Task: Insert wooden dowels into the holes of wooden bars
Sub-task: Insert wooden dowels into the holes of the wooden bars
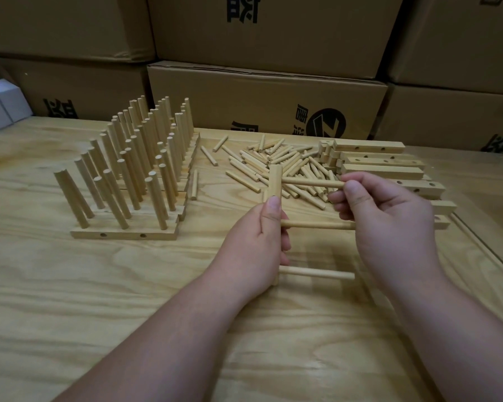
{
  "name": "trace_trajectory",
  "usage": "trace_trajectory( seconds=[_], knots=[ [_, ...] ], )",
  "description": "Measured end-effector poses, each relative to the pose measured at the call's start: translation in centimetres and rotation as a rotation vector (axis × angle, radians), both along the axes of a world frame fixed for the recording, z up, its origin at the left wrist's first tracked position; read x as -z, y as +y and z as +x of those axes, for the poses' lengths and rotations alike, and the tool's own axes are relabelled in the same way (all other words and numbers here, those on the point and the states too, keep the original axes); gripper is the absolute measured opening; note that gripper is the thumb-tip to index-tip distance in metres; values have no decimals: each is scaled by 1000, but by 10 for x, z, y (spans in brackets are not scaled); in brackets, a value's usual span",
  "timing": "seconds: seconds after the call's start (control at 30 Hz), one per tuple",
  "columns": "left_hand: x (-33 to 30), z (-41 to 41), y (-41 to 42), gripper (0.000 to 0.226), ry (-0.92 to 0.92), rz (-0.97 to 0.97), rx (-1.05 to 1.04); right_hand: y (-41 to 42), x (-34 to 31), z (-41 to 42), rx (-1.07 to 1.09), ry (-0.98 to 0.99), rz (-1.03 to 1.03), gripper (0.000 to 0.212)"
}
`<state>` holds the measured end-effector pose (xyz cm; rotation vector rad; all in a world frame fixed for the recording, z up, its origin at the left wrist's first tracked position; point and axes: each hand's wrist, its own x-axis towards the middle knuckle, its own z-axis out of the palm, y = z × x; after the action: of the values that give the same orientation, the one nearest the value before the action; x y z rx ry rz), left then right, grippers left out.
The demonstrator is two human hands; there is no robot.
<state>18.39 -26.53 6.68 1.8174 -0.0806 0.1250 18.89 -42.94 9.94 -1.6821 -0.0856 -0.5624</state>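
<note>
- Cartons (pixel 266 94): brown, stacked along the far edge of the table, black print on their faces.
- Table (pixel 70 285): pale plywood, bearing everything below.
- White boxes (pixel 0 104): two, far left, against the cartons.
- Finished bars (pixel 125 181): rows laid side by side at left, dowels upright in them; nearest bar shows two side holes.
- Spare bars (pixel 384 163): stacked at right, behind the right hand, partly hidden by it.
- Loose dowels (pixel 276 166): heap at centre, between the finished bars and spare bars; a few strays lie nearer the finished bars.
- Bar (pixel 275 181): held on end above the table, three dowels jutting rightward from it.
- Left hand (pixel 259 245): fingers curled round the bar, thumb pressed on its face.
- Right hand (pixel 389 216): pinches the top dowel (pixel 311 182) by its free end; the middle dowel (pixel 317 225) passes behind this hand; the lowest dowel (pixel 317 273) stands free.
</note>
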Motion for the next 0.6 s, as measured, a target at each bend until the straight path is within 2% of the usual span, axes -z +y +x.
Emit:
trace_trajectory(
  seconds=[0.6],
  knots=[
    [-1, -2, 3, 41, -21, -27, 64, -3, 0, 1, 5, 8, -10, 20]
  ],
)
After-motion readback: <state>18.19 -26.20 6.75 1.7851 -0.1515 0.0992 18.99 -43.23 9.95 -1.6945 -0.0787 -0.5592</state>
